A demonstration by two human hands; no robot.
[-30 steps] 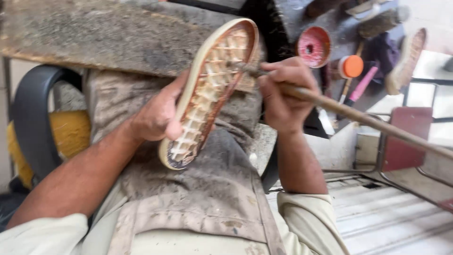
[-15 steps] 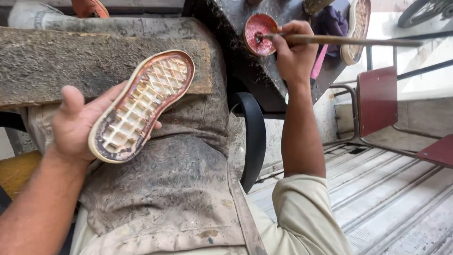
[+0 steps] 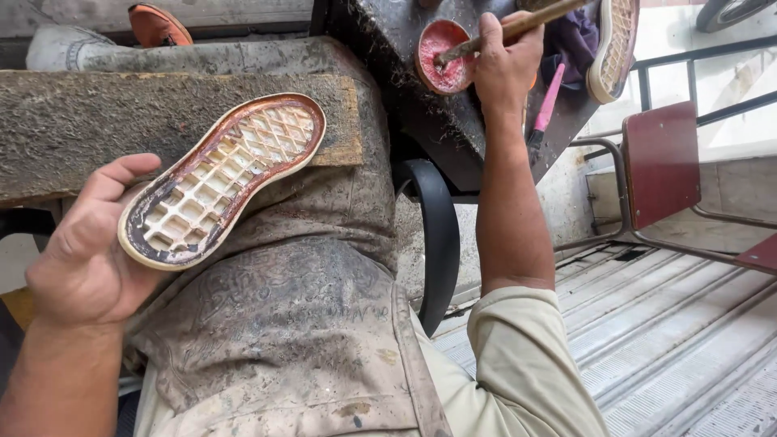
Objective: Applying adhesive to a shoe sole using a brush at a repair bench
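The brush stick and second sole run off the top edge.

1. Both forearms are bare from the elbow down, and the left hand and right hand wear no gloves.
2. A pale cream short sleeve covers the right upper arm, its hem ending just above the elbow.
3. A heavy grey-brown work apron covers the lap, stained and crusted all over with dried smears.
4. The apron's stitched edge runs down its right side, frayed and darkened.
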